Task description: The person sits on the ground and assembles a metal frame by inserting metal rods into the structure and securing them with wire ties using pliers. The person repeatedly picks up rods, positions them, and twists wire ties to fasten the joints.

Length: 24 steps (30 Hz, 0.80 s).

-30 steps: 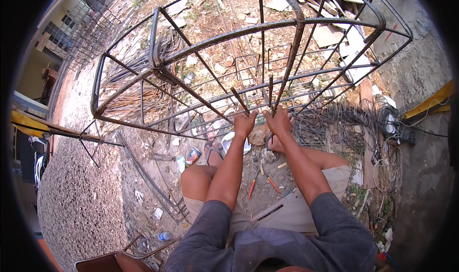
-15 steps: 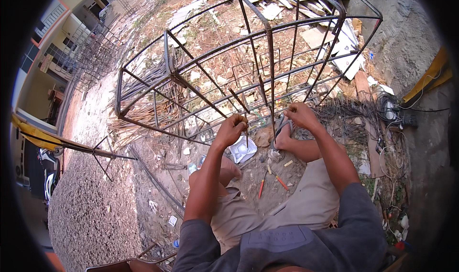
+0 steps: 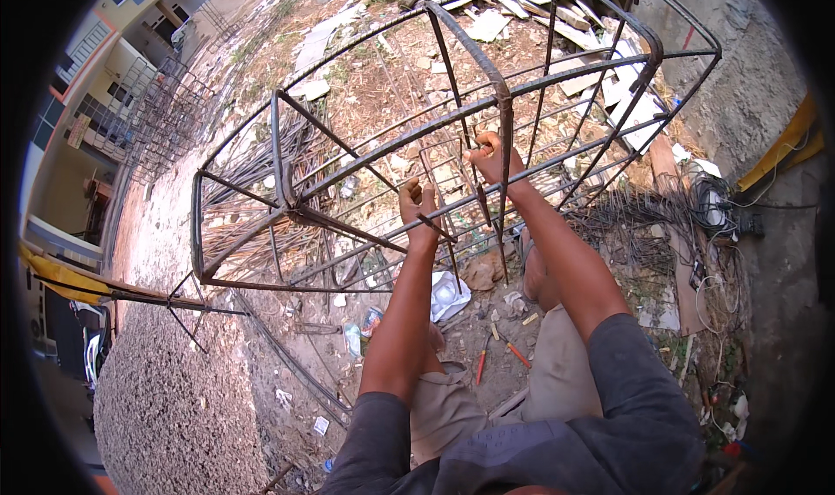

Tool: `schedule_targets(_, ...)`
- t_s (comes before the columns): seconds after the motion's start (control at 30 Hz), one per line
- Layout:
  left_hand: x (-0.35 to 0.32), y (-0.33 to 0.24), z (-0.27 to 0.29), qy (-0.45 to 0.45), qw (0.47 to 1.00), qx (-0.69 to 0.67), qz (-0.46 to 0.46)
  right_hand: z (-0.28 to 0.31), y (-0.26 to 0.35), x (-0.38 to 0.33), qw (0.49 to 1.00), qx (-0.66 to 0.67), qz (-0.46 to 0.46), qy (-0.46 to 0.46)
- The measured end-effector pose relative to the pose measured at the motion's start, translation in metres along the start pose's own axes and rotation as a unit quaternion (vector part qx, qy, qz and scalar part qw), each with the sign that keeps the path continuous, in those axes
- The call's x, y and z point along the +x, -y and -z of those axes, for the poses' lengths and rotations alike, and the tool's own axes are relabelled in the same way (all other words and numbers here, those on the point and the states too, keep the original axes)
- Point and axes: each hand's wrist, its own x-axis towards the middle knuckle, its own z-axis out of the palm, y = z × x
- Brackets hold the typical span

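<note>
A cage of dark steel reinforcing bars (image 3: 396, 157), with bent stirrups along it, stands across the space before me. Both my arms reach into its frame. My left hand (image 3: 419, 206) is closed near the lower bars, beside a short slanting bar end; what its fingers hold, if anything, is too small to make out. Farther in and to the right, my right hand (image 3: 496, 157) has its fingers curled in a pinch close to an upright stirrup; any thin thing in them cannot be made out. Pincers with orange-red handles (image 3: 481, 366) lie on the ground between my legs.
Crumpled white plastic (image 3: 448, 298) and a stone (image 3: 484, 271) lie below the cage. Loose bars (image 3: 248, 234) are heaped at left, near a gravel pile (image 3: 178, 408). Broken white boards (image 3: 639, 103) and tangled wire (image 3: 639, 212) lie at right. A yellow-wrapped bar (image 3: 70, 273) juts in from the left.
Both hands have moved forward into the cage, the right one farther and to the left. My view of the cage has shifted, its left end now lower in the picture.
</note>
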Motion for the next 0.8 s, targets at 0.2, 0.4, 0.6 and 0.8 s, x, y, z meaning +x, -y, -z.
schedule_targets(0.2,0.038,0.033,-0.038,-0.022,0.981,0.19,0.013,-0.006,-0.035,0.017,0.98,-0.161,0.076,-0.094)
schedule_targets(0.4,0.069,0.089,-0.047,-0.052,0.99,0.123,0.054,-0.012,-0.029,0.018,0.988,-0.125,0.075,-0.05)
schedule_targets(0.6,0.069,0.084,-0.057,-0.02,0.976,-0.094,0.198,-0.008,0.0,0.02,0.988,-0.126,-0.08,-0.028)
schedule_targets(0.8,0.072,0.05,-0.051,0.042,0.947,-0.102,0.302,-0.026,-0.011,0.023,0.984,-0.108,0.021,-0.141)
